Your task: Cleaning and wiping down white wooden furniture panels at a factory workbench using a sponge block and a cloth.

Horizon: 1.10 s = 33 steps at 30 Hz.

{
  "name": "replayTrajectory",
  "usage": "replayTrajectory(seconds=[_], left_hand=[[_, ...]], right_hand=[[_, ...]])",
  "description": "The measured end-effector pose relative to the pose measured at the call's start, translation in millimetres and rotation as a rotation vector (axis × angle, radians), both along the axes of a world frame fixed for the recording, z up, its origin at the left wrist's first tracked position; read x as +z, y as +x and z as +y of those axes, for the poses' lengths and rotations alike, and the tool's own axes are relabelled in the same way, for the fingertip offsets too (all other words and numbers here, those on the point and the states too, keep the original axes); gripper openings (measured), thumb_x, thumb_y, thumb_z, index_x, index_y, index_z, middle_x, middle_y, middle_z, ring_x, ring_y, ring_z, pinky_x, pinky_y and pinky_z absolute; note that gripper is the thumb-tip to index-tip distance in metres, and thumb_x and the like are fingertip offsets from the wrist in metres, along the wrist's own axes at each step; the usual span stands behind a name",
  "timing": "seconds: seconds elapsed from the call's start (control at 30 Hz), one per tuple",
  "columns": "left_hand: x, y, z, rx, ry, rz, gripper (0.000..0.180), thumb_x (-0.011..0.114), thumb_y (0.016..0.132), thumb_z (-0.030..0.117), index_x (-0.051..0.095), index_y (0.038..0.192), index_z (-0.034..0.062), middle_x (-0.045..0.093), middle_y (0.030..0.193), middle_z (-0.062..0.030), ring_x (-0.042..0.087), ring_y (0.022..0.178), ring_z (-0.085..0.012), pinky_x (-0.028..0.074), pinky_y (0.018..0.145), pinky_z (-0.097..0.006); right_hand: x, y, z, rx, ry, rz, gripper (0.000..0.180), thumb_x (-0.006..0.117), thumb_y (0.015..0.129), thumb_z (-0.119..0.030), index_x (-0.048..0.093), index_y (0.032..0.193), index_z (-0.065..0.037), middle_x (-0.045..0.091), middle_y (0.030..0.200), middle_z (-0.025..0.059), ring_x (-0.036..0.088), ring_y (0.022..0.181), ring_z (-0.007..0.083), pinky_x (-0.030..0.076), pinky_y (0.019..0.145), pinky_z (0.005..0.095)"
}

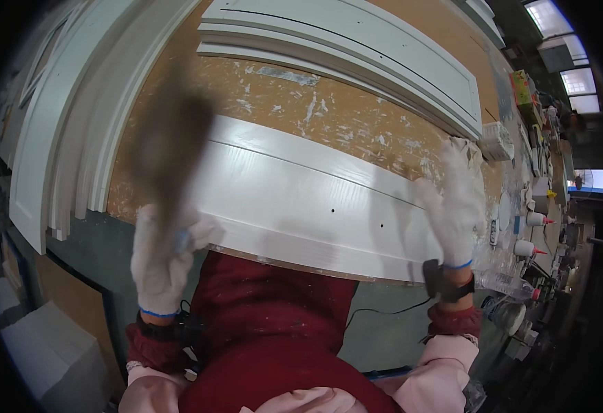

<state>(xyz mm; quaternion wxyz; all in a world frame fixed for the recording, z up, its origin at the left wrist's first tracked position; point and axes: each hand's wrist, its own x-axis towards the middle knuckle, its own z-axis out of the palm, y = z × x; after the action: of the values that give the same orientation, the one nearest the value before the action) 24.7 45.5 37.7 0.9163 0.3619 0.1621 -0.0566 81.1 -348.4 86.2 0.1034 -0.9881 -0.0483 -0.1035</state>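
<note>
A white panel (294, 193) with a groove and small dark holes lies on the worktable in front of me. My left hand (164, 258), in a white knitted glove, is closed around a long brown object (174, 148), raised above the panel's left end. Motion smears this object, so its kind is unclear. At the panel's right end is my right hand (455, 210), also gloved and somewhat blurred. Its fingers are stretched out and apart, holding nothing; whether they touch the panel I cannot tell.
A stack of white panels (343, 48) lies across the far side of the paint-flecked tabletop (301, 96). More white boards (60, 138) lean at the left. Glue bottles with red tips (527, 248), a plastic bottle (504, 283) and a white container (498, 141) stand at the right.
</note>
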Motion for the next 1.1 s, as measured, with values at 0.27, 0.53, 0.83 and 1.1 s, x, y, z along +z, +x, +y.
replayTrajectory(seconds=[0.27, 0.53, 0.83, 1.1], left_hand=[[0, 8, 40, 0.094, 0.28, -0.101, 0.023, 0.068, 0.089, 0.013, 0.049, 0.102, 0.0127, 0.045, 0.087, 0.003, 0.045, 0.075, -0.0083, 0.042, 0.07, -0.025], [-21, 55, 73, -0.036, 1.064, -0.148, 0.013, 0.068, 0.085, 0.012, 0.057, 0.088, 0.0067, 0.056, 0.087, 0.0013, 0.053, 0.079, -0.0098, 0.044, 0.072, -0.024], [-8, 126, 51, -0.626, 1.747, -0.051, 0.043, 0.07, 0.07, 0.043, 0.059, 0.092, 0.0072, 0.062, 0.081, -0.0093, 0.062, 0.077, -0.0251, 0.049, 0.069, -0.035], [-6, 133, 56, -0.768, 1.702, -0.204, 0.043, 0.07, 0.07, 0.042, 0.062, 0.096, 0.0084, 0.065, 0.081, -0.0109, 0.066, 0.076, -0.029, 0.051, 0.065, -0.041]], right_hand=[[-65, 33, -239, -0.416, -0.276, 0.312, 0.068, 0.047, 0.098, -0.044, 0.029, 0.151, -0.005, 0.043, 0.145, 0.0238, 0.045, 0.13, 0.0391, 0.037, 0.107, 0.04], [-16, 45, -164, -0.102, 0.331, 0.223, 0.047, 0.061, 0.091, -0.014, 0.054, 0.136, -0.006, 0.064, 0.108, 0.0145, 0.061, 0.099, 0.0275, 0.048, 0.088, 0.0341], [-7, -58, 25, 0.76, -0.282, 0.45, 0.037, 0.07, 0.078, -0.021, 0.063, 0.114, -0.014, 0.051, 0.07, 0.0033, 0.054, 0.064, 0.0249, 0.039, 0.055, 0.0396], [-35, -22, 148, 0.89, -0.268, 0.377, 0.024, 0.067, 0.076, -0.02, 0.062, 0.099, -0.014, 0.054, 0.076, 0.0028, 0.057, 0.076, 0.0253, 0.04, 0.06, 0.0396]])
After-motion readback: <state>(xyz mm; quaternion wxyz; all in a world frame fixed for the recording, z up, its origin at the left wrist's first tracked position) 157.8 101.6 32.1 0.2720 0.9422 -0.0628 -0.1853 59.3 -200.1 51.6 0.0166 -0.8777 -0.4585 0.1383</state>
